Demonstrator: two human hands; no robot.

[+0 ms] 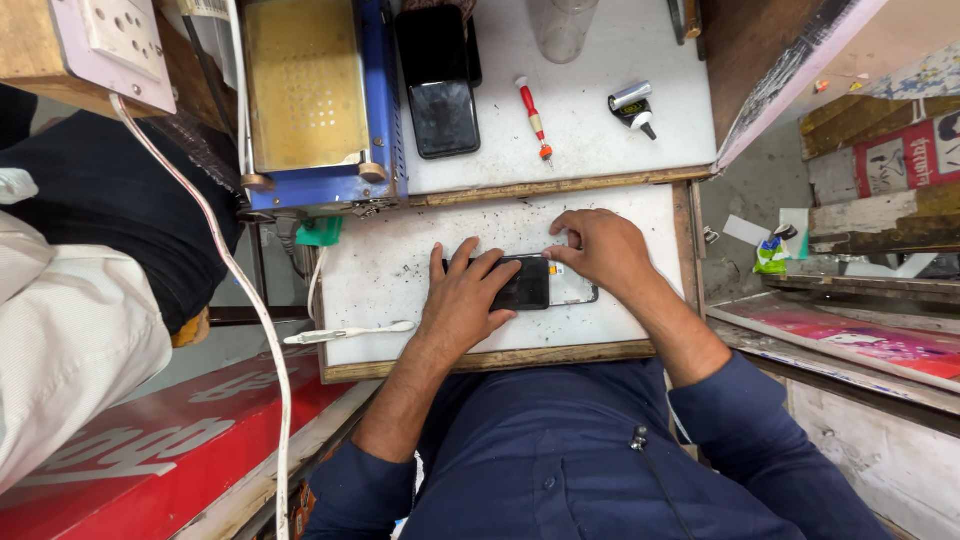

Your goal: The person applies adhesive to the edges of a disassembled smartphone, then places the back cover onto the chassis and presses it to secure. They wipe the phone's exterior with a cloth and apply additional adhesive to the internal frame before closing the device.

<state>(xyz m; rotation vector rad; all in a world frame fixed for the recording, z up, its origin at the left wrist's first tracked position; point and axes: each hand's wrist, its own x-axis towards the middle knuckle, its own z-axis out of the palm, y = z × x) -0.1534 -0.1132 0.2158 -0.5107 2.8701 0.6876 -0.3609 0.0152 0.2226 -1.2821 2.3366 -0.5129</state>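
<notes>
**Both hands on an opened smartphone**

On the white work board (pixel 380 270), the left hand (pixel 462 300) lies flat, fingers spread, pinning the dark smartphone (pixel 525 285). The right hand (pixel 600 248) pinches its exposed end. Thin, stiff, likely fragile glass: best held by its edges.

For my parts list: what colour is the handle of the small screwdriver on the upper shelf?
Red, with a white band, on the screwdriver; head view shows it best.

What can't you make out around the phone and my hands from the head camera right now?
- Phone: its left part is hidden under the left hand.
- Right hand: its fingertips cover the phone's open end, and what they pinch is too small to tell.
- Clear cup: cut off by the top edge.
</notes>
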